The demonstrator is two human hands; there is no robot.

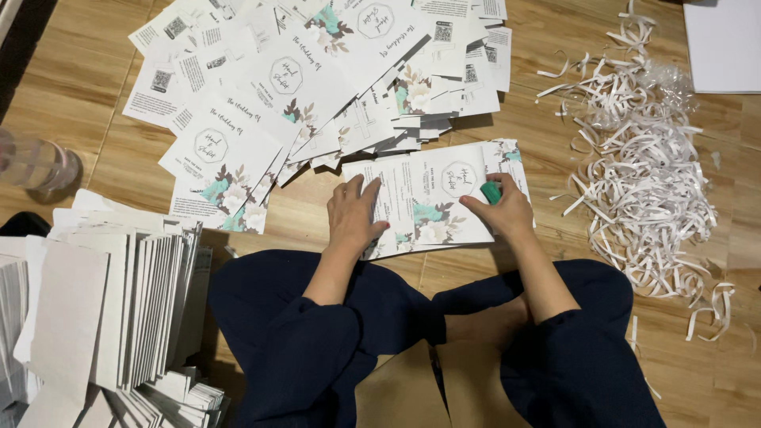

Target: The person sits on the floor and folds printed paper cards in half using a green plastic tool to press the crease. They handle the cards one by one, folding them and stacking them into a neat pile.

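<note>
The left hand lies flat, fingers spread, pinning the floral card on the floor below the card heap, while the right hand grips a green glue stick at its edge, seemingly mid-gluing; folding it shut likely follows.

The small green object is mostly covered by the right hand, so its kind cannot be told. The left hand hides part of the flowered card beneath it, and that card's print is too small to make out. The clear bottle is blurred and cut by the left edge, the white sheet by the top right corner.
</note>
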